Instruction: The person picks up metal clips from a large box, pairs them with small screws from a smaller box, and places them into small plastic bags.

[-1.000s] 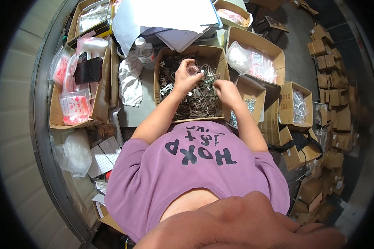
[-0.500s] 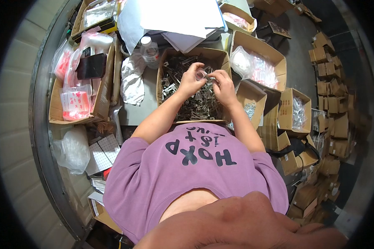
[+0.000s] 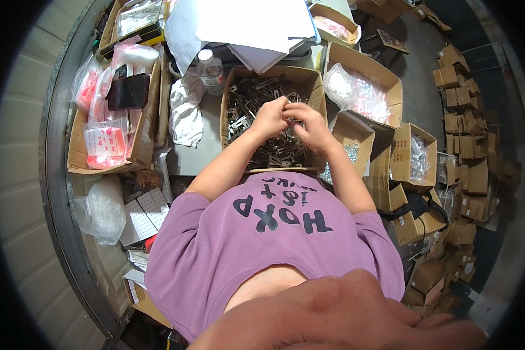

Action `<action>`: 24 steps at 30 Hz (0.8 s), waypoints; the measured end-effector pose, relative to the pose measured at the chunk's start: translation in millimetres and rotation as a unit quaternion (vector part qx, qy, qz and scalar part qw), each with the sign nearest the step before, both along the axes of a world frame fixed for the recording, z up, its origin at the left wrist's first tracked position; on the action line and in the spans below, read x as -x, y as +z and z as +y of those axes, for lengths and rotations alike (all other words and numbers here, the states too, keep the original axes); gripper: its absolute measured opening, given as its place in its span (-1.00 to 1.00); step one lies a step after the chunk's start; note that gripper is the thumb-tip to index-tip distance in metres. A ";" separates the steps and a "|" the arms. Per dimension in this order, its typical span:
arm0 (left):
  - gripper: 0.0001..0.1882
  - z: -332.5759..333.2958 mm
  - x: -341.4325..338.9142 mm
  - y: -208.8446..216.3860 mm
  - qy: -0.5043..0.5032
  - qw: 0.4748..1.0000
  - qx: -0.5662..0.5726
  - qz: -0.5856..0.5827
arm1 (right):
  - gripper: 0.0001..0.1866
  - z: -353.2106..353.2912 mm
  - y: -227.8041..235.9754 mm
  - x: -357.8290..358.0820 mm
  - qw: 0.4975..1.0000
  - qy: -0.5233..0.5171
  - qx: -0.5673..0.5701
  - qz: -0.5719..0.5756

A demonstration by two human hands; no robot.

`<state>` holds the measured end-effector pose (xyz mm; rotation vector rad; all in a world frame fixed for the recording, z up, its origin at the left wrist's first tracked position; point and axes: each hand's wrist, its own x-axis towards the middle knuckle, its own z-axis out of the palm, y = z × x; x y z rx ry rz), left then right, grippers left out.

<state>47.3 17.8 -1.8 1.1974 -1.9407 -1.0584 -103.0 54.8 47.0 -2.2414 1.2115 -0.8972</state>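
Observation:
Over an open cardboard box (image 3: 322, 96) full of small flat metal brackets (image 3: 261, 90), my two hands meet at the fingertips. My left hand (image 3: 270, 119) is closed, its thumb and fingers pinched together. From the right, my right hand (image 3: 310, 125) reaches across with curled fingers that touch the left fingertips. Whatever lies between the fingers is hidden by them. The brackets lie in a loose, tangled heap beneath both hands.
A plastic bottle (image 3: 210, 73) and a crumpled white cloth (image 3: 186, 111) stand left of the box. Further left, a carton (image 3: 79, 157) holds bags and a dark phone (image 3: 128, 92). At right are a carton of bags (image 3: 395, 96) and a box of small metal parts (image 3: 364, 143).
My hands have drawn together and slightly nearer to me. A small clear thing seen between them earlier is now covered by the fingers.

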 end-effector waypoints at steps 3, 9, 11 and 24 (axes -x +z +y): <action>-0.69 -5.5 -6.7 4.7 0.060 0.995 -0.072 0.020 | -0.79 -7.5 -13.6 8.4 0.993 -0.090 -0.067 -0.037; -0.63 -4.5 -6.5 3.4 0.081 0.996 -0.018 0.015 | -0.85 -4.3 -53.4 6.7 0.897 0.015 -0.098 0.431; -0.61 -4.4 -6.3 3.8 0.069 0.994 -0.073 0.032 | -0.84 -6.1 -54.5 4.0 0.901 0.018 -0.062 0.429; -0.62 -4.3 -4.6 1.4 0.037 0.992 -0.099 0.066 | -0.83 -10.0 -52.5 11.4 0.901 0.034 -0.031 0.430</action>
